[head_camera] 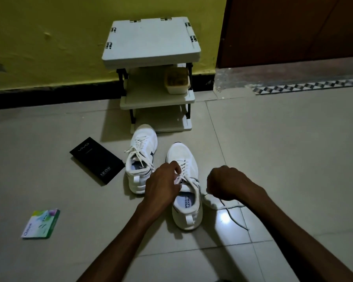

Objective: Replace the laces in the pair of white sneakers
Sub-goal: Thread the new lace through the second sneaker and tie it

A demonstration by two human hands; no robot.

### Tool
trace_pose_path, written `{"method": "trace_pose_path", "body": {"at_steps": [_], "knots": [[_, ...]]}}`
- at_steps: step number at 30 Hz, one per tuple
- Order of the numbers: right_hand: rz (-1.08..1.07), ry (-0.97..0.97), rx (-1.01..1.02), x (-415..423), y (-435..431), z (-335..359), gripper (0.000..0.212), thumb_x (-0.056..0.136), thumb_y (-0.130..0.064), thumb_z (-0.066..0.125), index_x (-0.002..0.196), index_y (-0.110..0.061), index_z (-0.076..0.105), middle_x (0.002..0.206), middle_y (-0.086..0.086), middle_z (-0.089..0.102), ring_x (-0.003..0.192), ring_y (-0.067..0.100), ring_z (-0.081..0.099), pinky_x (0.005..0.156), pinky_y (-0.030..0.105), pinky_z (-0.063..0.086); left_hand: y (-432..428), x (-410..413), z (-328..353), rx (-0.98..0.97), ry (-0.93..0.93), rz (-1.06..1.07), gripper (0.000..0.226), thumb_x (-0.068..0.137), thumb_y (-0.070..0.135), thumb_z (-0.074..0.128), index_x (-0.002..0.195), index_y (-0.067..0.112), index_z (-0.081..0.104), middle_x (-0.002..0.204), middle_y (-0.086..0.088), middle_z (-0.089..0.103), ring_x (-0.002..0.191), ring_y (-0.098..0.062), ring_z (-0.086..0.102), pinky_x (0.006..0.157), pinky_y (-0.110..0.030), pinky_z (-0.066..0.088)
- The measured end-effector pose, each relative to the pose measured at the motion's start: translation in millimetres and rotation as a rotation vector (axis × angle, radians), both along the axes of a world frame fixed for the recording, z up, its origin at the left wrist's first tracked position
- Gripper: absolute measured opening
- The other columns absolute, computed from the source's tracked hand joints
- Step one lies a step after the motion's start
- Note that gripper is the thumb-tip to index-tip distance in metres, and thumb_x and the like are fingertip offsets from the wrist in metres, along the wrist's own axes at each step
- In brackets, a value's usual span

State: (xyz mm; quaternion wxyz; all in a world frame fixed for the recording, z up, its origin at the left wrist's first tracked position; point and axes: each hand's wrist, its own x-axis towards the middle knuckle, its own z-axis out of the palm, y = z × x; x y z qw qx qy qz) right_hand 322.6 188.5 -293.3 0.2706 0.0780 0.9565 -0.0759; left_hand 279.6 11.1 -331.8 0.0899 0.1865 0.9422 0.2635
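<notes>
The near sneaker (189, 204) sits heel toward the person on the floor (273, 149), so its eyelets face up within reach. The left hand (163, 184) pinches the lace (235, 218) at the tongue, likely steadying it, while the right hand (224, 184), fingers curled around the lace just right of the sneaker, seems to draw it out sideways. The far sneaker (141, 157) crowds the left; bare tile lies right.

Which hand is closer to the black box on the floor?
Left. The left hand pinches a lace on the near sneaker, with the other sneaker between it and the black box. The right hand is further off, on the opposite side of the near sneaker.
</notes>
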Motion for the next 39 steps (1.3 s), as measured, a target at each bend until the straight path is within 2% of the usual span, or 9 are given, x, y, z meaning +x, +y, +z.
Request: {"method": "trace_pose_path", "body": {"at_steps": [4,9,12,15,21,25,30,35,39], "knots": [[-0.184,0.239,-0.304,-12.2,-0.8,-20.2,0.009,0.087,-0.022,0.059,0.090,-0.020,0.068,0.097,0.004,0.070,0.090,0.023,0.064,0.074,0.030,0.051,2.0,0.7,1.9,-0.022,0.015,-0.028,0.035,0.075,0.015,0.071,0.104,0.029,0.055,0.096,0.008,0.059,0.085,-0.013,0.057,0.065,-0.025,0.038],[-0.227,0.135,-0.410,-19.6,-10.0,-33.5,0.035,0.094,-0.033,0.056,0.081,-0.001,0.062,0.083,0.015,0.066,0.079,0.026,0.060,0.069,0.034,0.045,2.2,-3.4,2.5,-0.035,-0.016,-0.030,0.033,0.076,0.017,0.068,0.104,0.030,0.057,0.098,0.007,0.059,0.088,-0.013,0.058,0.065,-0.025,0.038],[-0.325,0.079,-0.544,-21.2,-10.6,-27.9,0.026,0.093,-0.025,0.052,0.075,-0.007,0.053,0.076,0.010,0.053,0.071,0.019,0.048,0.064,0.029,0.035,0.8,-5.2,2.3,-0.037,-0.045,-0.028,0.031,0.078,0.019,0.067,0.104,0.031,0.058,0.100,0.007,0.059,0.090,-0.013,0.058,0.069,-0.026,0.043],[-0.453,0.090,-0.676,-23.7,-7.3,-13.8,0.019,0.084,-0.020,0.061,0.070,-0.007,0.061,0.069,0.012,0.060,0.062,0.017,0.051,0.060,0.028,0.041,3.7,-6.8,2.6,-0.013,-0.036,-0.019,0.022,0.083,0.029,0.067,0.104,0.030,0.060,0.096,0.008,0.056,0.090,-0.012,0.058,0.071,-0.027,0.041],[-0.300,0.297,-0.644,-26.3,-11.8,46.6,0.009,0.085,-0.021,0.071,0.082,-0.017,0.064,0.068,-0.003,0.071,0.057,0.001,0.063,0.053,0.014,0.043,13.9,-10.9,12.2,0.024,-0.119,-0.083,0.016,0.085,0.029,0.064,0.100,0.034,0.069,0.091,0.002,0.068,0.086,-0.019,0.064,0.069,-0.026,0.046],[-0.124,0.375,-0.544,-23.0,-9.7,79.1,0.016,0.085,-0.026,0.073,0.099,-0.022,0.065,0.074,-0.007,0.073,0.074,0.005,0.067,0.069,0.023,0.050,17.4,-15.5,24.0,0.156,-0.052,-0.007,0.010,0.086,0.025,0.066,0.084,0.034,0.068,0.078,0.009,0.065,0.072,-0.011,0.062,0.061,-0.024,0.043],[-0.011,0.193,-0.248,-11.0,-1.8,65.0,0.011,0.076,-0.017,0.076,0.071,-0.025,0.070,0.073,-0.004,0.073,0.070,0.010,0.068,0.069,0.025,0.054,13.5,-33.7,44.5,0.501,0.024,0.129,0.009,0.088,0.021,0.064,0.082,0.024,0.071,0.063,0.008,0.068,0.059,-0.007,0.064,0.061,-0.029,0.053],[-0.012,0.053,-0.360,-0.8,-4.4,38.4,0.012,0.075,-0.008,0.070,0.065,-0.014,0.069,0.065,-0.002,0.072,0.058,0.011,0.069,0.060,0.025,0.055,10.7,-34.2,45.4,0.659,-0.135,0.205,0.006,0.090,0.011,0.062,0.092,0.015,0.066,0.071,-0.002,0.072,0.063,-0.016,0.069,0.063,-0.031,0.056],[-0.220,0.206,-0.623,-1.2,-16.2,21.5,0.027,0.083,-0.014,0.071,0.062,-0.003,0.058,0.064,0.009,0.070,0.060,0.017,0.071,0.064,0.032,0.057,7.1,-29.5,32.1,0.653,-0.351,0.260,0.025,0.090,0.013,0.063,0.113,0.017,0.054,0.088,-0.007,0.072,0.072,-0.021,0.072,0.072,-0.036,0.058]]}}
